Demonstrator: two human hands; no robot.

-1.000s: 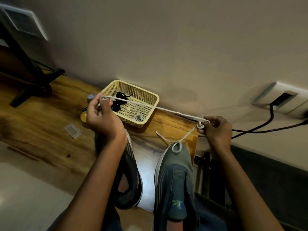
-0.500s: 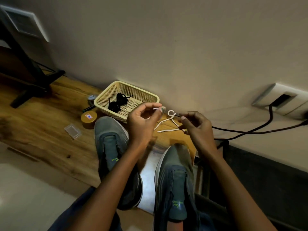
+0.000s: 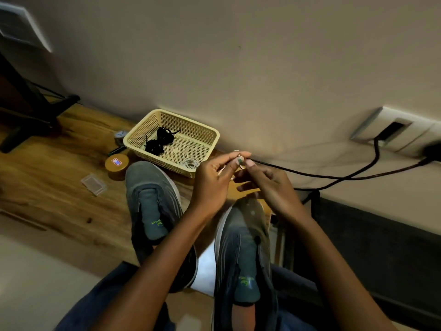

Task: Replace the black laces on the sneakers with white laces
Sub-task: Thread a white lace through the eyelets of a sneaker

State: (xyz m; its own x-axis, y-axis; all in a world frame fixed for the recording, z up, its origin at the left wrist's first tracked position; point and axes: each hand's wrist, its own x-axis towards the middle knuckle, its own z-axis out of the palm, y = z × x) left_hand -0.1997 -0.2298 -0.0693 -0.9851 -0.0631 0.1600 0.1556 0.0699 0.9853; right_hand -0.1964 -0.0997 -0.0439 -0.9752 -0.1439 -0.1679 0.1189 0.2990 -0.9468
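Wooden tabletop against beige wall, centre of frame: two grey sneakers side by side, toes up-frame, both without laces. Cream mesh basket just above left sneaker, holding black laces at its left and coiled white lace at its lower right corner. Left hand and right hand close together above right sneaker's toe, fingertips pinching another white lace, mostly hidden.
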